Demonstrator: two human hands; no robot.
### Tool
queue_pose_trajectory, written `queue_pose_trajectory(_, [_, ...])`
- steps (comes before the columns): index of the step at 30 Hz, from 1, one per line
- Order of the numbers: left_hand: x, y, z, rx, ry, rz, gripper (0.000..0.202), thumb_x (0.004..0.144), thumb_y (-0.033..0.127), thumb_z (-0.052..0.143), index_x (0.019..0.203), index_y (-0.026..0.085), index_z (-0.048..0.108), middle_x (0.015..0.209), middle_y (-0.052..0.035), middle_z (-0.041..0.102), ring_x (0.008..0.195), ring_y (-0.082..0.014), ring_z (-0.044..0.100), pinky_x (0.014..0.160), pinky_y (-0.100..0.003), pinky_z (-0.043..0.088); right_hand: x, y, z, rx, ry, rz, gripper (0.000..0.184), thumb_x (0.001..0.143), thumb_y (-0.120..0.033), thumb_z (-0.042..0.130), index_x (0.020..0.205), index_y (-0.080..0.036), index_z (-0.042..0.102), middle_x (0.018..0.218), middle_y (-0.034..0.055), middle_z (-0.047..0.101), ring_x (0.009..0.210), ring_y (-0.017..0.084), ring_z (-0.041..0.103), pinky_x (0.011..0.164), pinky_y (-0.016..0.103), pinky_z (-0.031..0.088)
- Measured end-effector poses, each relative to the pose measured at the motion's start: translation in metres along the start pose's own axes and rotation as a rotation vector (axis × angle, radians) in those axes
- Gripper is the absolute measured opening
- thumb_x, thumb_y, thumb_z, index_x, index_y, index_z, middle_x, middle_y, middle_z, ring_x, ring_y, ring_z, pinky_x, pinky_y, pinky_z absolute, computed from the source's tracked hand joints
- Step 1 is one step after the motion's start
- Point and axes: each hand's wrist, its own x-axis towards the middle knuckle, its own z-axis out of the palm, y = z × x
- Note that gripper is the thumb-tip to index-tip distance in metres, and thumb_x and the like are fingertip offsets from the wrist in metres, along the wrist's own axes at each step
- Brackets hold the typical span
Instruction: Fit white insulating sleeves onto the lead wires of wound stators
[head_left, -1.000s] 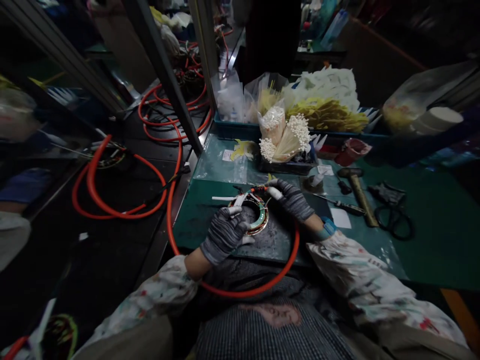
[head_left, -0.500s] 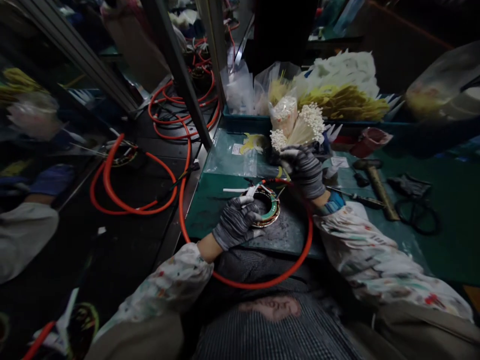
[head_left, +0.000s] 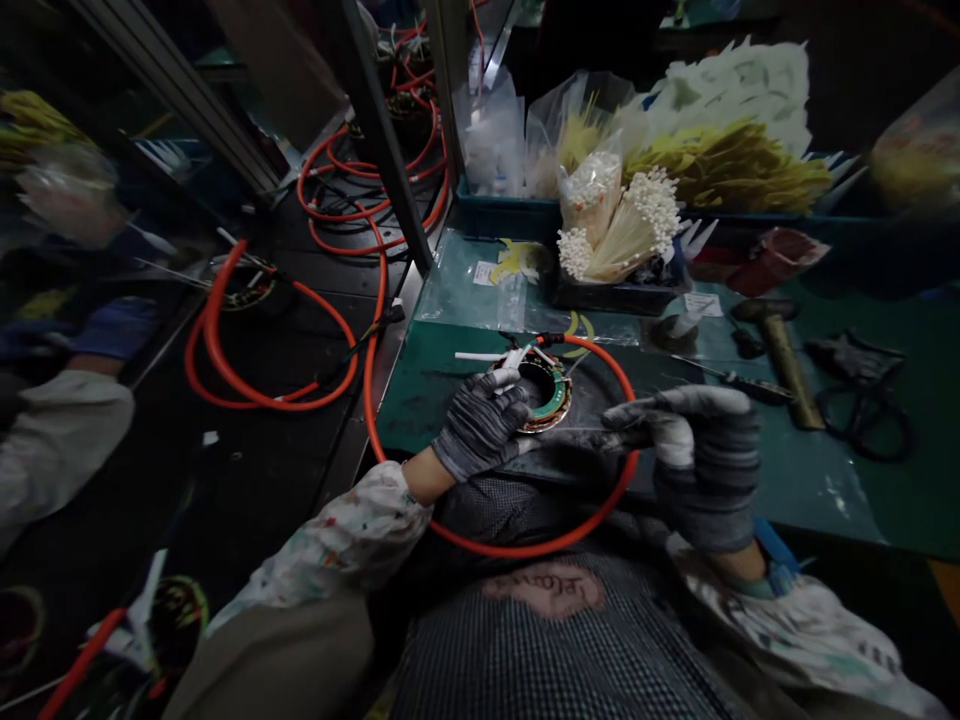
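My left hand [head_left: 486, 418], in a grey striped glove with pale fingertips, grips the near left side of a motor stator [head_left: 561, 402]. This ring has a green inner edge, copper windings and white sleeves on its upper left. A thick orange cable [head_left: 631, 470] leaves its leads and loops across my lap. To the right of the stator, my right hand [head_left: 697, 455], gloved alike, has its fingers pinched together. A thin pale strand [head_left: 576, 430] runs from those fingers toward the stator's lower edge; its exact kind is unclear.
Behind the stator stands a dark tray [head_left: 611, 293] with a bundle of thin white-headed sticks [head_left: 634, 230]. A hammer [head_left: 791, 365], a screwdriver [head_left: 757, 388] and black scissors [head_left: 862, 420] lie at right. At left, another stator [head_left: 247, 283] rests on the dark conveyor beside a co-worker's blue-gloved hand [head_left: 112, 330].
My right hand has come from beside the white-headed bundle down and right, toward me. My left hand stays on the stator. The view has shifted slightly.
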Motion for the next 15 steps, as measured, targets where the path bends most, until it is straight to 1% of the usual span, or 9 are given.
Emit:
queue_pose_trajectory(3, [0.001, 0.003, -0.002, 0.009, -0.026, -0.021, 0.035, 0.096, 0.054, 0.075, 0.109, 0.021, 0.072, 0.115, -0.008, 0.078, 0.131, -0.0324, 0.063, 0.108, -0.049, 0.052, -0.029, 0.001, 0.0, 0.138, -0.003, 0.096, 0.007, 0.098, -0.039, 0.071, 0.095, -0.033, 0.067, 0.087, 0.003, 0.084, 0.072, 0.029, 0.08, 0.065, 0.047, 0.067])
queue_pose_trajectory(5, [0.001, 0.005, -0.003, -0.001, -0.052, -0.031, 0.034, 0.096, 0.053, 0.074, 0.108, 0.022, 0.073, 0.114, -0.008, 0.078, 0.131, -0.0334, 0.063, 0.108, -0.05, 0.052, -0.046, 0.003, -0.005, 0.276, -0.042, 0.188, 0.008, 0.093, -0.037, 0.076, 0.095, -0.036, 0.068, 0.092, 0.0014, 0.085, 0.075, 0.029, 0.081, 0.065, 0.047, 0.068])
queue_pose_trajectory(7, [0.002, 0.006, -0.004, -0.004, -0.057, -0.035, 0.032, 0.096, 0.052, 0.074, 0.107, 0.021, 0.074, 0.112, -0.0083, 0.079, 0.129, -0.0341, 0.064, 0.108, -0.05, 0.052, -0.059, 0.005, -0.011, 0.35, -0.166, 0.302, 0.006, 0.093, -0.04, 0.074, 0.094, -0.035, 0.074, 0.088, 0.0022, 0.084, 0.066, 0.027, 0.079, 0.062, 0.044, 0.067])
queue_pose_trajectory(9, [0.004, 0.006, -0.005, 0.018, -0.034, -0.032, 0.031, 0.096, 0.05, 0.073, 0.106, 0.021, 0.075, 0.112, -0.0086, 0.079, 0.127, -0.034, 0.065, 0.106, -0.05, 0.053, -0.065, 0.006, -0.012, 0.351, -0.333, 0.378, 0.021, 0.098, -0.044, 0.065, 0.097, -0.03, 0.081, 0.078, 0.0039, 0.082, 0.057, 0.024, 0.074, 0.061, 0.043, 0.067])
queue_pose_trajectory(10, [0.005, 0.006, -0.006, 0.03, -0.023, -0.024, 0.03, 0.096, 0.05, 0.072, 0.106, 0.021, 0.075, 0.112, -0.0087, 0.08, 0.126, -0.0339, 0.066, 0.105, -0.05, 0.054, -0.064, 0.007, -0.01, 0.324, -0.426, 0.387, 0.027, 0.1, -0.043, 0.062, 0.101, -0.028, 0.083, 0.079, 0.0049, 0.082, 0.06, 0.025, 0.076, 0.063, 0.043, 0.069])
queue_pose_trajectory(12, [0.006, 0.005, -0.009, 0.038, -0.016, 0.001, 0.031, 0.096, 0.05, 0.071, 0.108, 0.021, 0.074, 0.115, -0.0092, 0.08, 0.127, -0.0343, 0.066, 0.105, -0.05, 0.054, -0.056, 0.01, 0.001, 0.246, -0.559, 0.35, 0.028, 0.099, -0.041, 0.063, 0.11, -0.027, 0.085, 0.095, 0.0069, 0.085, 0.082, 0.029, 0.082, 0.08, 0.046, 0.071])
queue_pose_trajectory(13, [0.007, 0.005, -0.01, 0.028, -0.02, 0.014, 0.032, 0.095, 0.049, 0.071, 0.11, 0.021, 0.074, 0.118, -0.0093, 0.079, 0.128, -0.0345, 0.066, 0.105, -0.051, 0.055, -0.051, 0.012, 0.008, 0.201, -0.599, 0.307, 0.027, 0.097, -0.04, 0.066, 0.113, -0.028, 0.084, 0.106, 0.0073, 0.085, 0.097, 0.03, 0.082, 0.09, 0.048, 0.07])
queue_pose_trajectory(14, [0.007, 0.003, -0.012, 0.009, -0.023, 0.024, 0.032, 0.095, 0.049, 0.071, 0.11, 0.021, 0.074, 0.12, -0.009, 0.079, 0.129, -0.0342, 0.066, 0.105, -0.05, 0.055, -0.045, 0.015, 0.016, 0.162, -0.614, 0.245, 0.025, 0.094, -0.039, 0.069, 0.112, -0.03, 0.084, 0.111, 0.0071, 0.085, 0.103, 0.03, 0.081, 0.094, 0.049, 0.069])
queue_pose_trajectory(15, [0.007, 0.002, -0.013, -0.012, -0.03, 0.031, 0.031, 0.095, 0.047, 0.071, 0.111, 0.021, 0.074, 0.122, -0.0082, 0.079, 0.13, -0.0336, 0.065, 0.106, -0.049, 0.055, -0.04, 0.018, 0.024, 0.141, -0.601, 0.177, 0.021, 0.093, -0.038, 0.07, 0.108, -0.031, 0.083, 0.11, 0.0069, 0.085, 0.103, 0.03, 0.081, 0.095, 0.049, 0.068])
